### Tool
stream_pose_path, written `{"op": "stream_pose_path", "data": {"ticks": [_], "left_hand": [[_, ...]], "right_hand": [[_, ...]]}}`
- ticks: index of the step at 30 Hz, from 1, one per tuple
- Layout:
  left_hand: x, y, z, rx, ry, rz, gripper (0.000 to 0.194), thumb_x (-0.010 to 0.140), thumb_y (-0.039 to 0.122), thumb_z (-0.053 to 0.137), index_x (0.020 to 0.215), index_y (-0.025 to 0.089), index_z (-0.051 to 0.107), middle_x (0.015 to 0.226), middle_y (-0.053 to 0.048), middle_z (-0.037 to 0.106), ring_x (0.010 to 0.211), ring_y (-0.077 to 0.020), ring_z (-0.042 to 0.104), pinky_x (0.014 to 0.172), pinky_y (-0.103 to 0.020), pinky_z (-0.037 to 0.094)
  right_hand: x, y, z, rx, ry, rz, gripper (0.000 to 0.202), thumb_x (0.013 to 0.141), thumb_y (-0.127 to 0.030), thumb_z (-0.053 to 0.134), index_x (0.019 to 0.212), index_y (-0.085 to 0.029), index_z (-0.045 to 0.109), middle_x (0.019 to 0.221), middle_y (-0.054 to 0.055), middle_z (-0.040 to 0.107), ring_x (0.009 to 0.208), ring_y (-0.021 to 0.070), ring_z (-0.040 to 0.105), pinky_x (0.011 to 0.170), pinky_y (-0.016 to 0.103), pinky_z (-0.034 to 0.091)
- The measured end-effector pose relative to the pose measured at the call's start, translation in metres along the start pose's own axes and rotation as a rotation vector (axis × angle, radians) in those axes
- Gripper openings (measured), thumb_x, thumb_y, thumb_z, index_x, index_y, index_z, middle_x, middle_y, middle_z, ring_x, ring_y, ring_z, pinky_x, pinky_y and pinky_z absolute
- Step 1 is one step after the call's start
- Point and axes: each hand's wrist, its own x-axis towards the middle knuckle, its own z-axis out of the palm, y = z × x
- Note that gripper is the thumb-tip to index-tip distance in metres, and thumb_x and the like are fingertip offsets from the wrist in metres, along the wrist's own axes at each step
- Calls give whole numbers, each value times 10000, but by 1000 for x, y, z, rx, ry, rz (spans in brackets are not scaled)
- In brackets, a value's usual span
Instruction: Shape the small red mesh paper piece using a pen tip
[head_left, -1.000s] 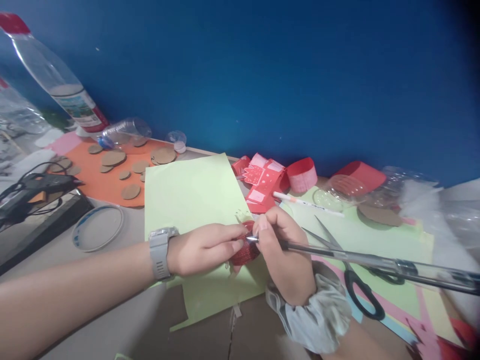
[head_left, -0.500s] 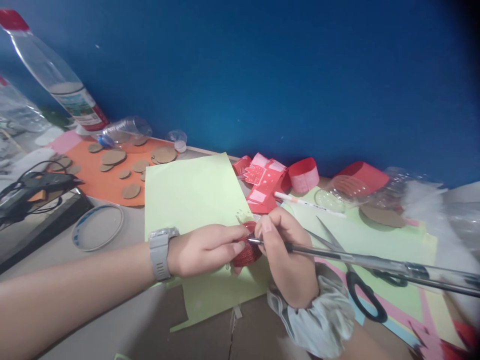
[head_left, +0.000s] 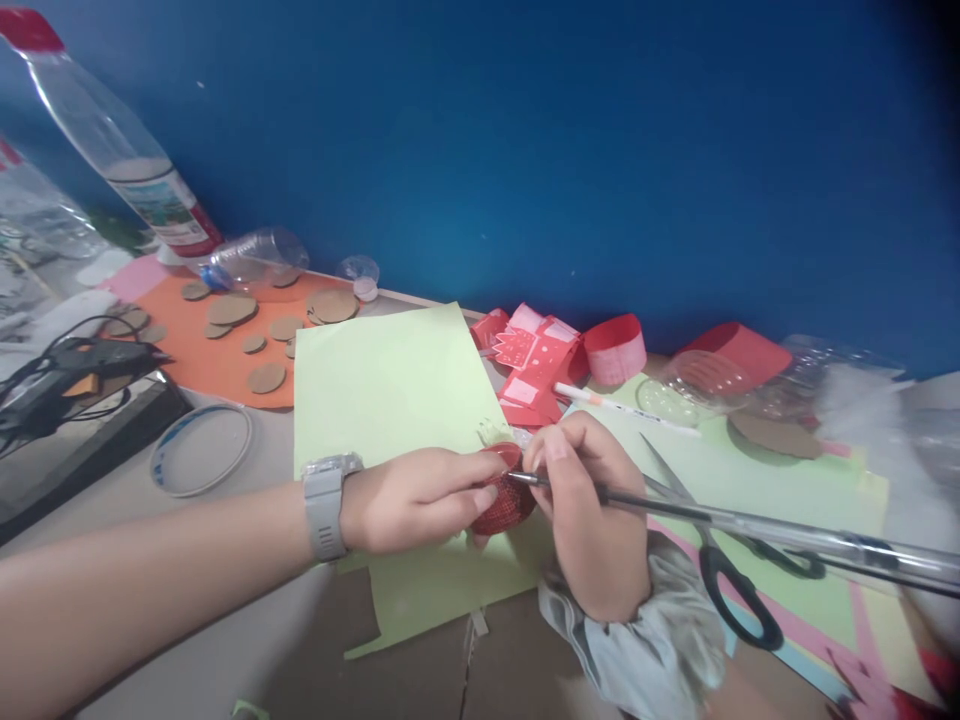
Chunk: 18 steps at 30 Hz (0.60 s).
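The left hand [head_left: 409,500], a grey watch [head_left: 324,505] on its wrist, pinches a small round red mesh piece [head_left: 501,500] over the pale green paper sheet [head_left: 390,400] on the surface; the right hand [head_left: 592,520] has its fingers closed round a clear-barrelled pen [head_left: 750,525], tip touching the piece; black-handled scissors [head_left: 727,570] lie just beyond

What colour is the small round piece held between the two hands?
Red, with a fine mesh-like texture; the small round piece shows best in the head view, pinched by the left hand.

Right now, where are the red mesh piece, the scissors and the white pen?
red mesh piece [head_left: 504,508], head view, on its lower textured face.
scissors [head_left: 739,605], head view, on a black handle loop.
white pen [head_left: 630,407], head view, on mid barrel.
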Motion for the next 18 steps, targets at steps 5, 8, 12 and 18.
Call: {"op": "stream_pose_path", "data": {"ticks": [5, 8, 12, 18], "left_hand": [[0, 2, 0, -8, -1, -11, 246, 1020, 253, 280, 938, 151, 488, 873, -66, 612, 792, -173, 585, 781, -264, 470], [0, 2, 0, 2, 2, -9, 243, 1020, 242, 286, 917, 154, 488, 863, -56, 605, 779, -163, 577, 771, -254, 464], [1, 2, 1, 25, 4, -20, 254, 1019, 248, 290, 885, 159, 487, 855, -52, 609, 774, -158, 567, 770, -253, 456], [1, 1, 1, 24, -2, -16, 252, 1018, 252, 284, 890, 158, 480, 848, -52, 610, 763, -158, 561, 755, -255, 448]], "right_hand": [[-6, 1, -1, -21, -6, -69, 286, 942, -249, 493, 663, -201, 452, 587, -54, 486, 459, 72, 342, 442, 224, 301], [-7, 2, -2, -22, -46, -44, 281, 947, -219, 459, 667, -203, 449, 605, -51, 516, 476, 77, 379, 464, 225, 325], [-4, 3, -1, -5, -71, 22, 281, 961, -219, 423, 680, -204, 443, 633, -48, 508, 525, 83, 425, 483, 219, 340], [-2, 4, -2, -77, -84, -1, 270, 960, -209, 409, 691, -202, 435, 648, -45, 485, 566, 87, 442, 517, 224, 352]]}}
